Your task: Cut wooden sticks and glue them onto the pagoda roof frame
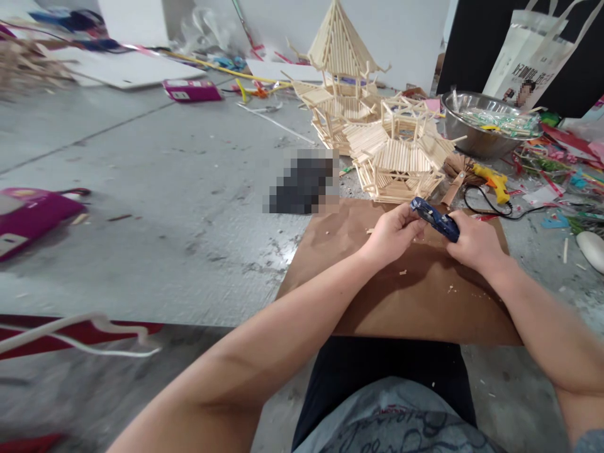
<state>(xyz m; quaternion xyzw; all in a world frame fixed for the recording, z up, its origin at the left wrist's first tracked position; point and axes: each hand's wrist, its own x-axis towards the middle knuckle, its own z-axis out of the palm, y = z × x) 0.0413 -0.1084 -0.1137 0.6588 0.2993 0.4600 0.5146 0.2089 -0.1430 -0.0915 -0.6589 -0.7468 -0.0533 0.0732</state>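
bag (pixel 531 53) at one o'clock, blurry print; brown paper (pixel 410 299) on grey table (pixel 189 182); right hand (pixel 476 242) clenched round blue tool (pixel 435 220); left hand (pixel 392 234) pinched, can't tell on what.

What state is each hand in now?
Left hand: fingers curled beside the blue tool; cannot tell if holding anything.
Right hand: closed on that tool.

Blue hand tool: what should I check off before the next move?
1. Blue hand tool held in the right hand: ok.
2. Left hand well away from the tool's far end: not ok, its fingers are close by.
3. Small piece pinched in the left fingers: cannot tell.
4. Brown sheet free of scraps: not ok, pale bits lie on it.
5. Yellow glue gun out of the hands' way: ok, off to the right.
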